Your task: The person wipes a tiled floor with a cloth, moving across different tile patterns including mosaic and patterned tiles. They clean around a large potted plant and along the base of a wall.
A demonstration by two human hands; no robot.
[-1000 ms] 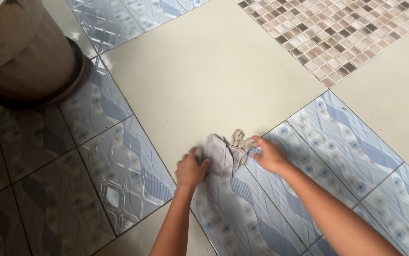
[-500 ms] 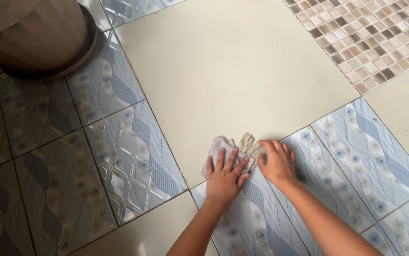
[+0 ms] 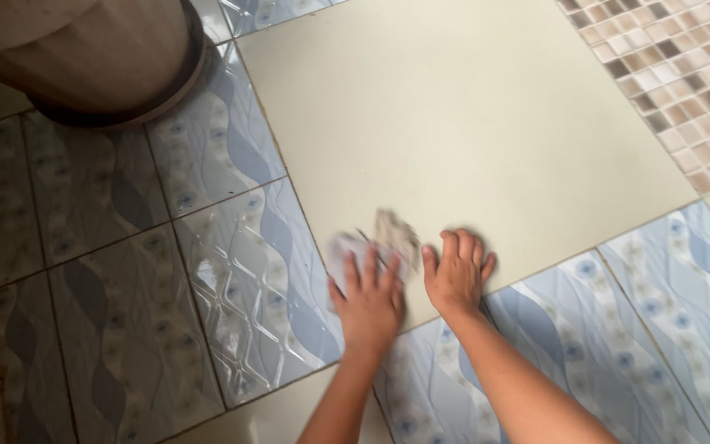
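A small crumpled grey and beige rag [image 3: 388,233] lies on the floor at the seam between a plain cream tile [image 3: 454,123] and a blue wave-patterned tile [image 3: 240,263]. My left hand [image 3: 369,300] presses flat on the rag with its fingers spread; the rag is blurred. My right hand [image 3: 456,274] rests flat on the cream tile just to the right of the rag, fingers together, with nothing in it.
A large brown round container [image 3: 83,49] stands on the floor at the top left. A patch of brown and beige mosaic tile [image 3: 676,66] fills the top right. More blue patterned tiles [image 3: 618,329] lie at the lower right.
Both hands and the rag have slid left and a little away across the floor. My left hand went from gripping the rag's edge to pressing flat on it. The view shifted.
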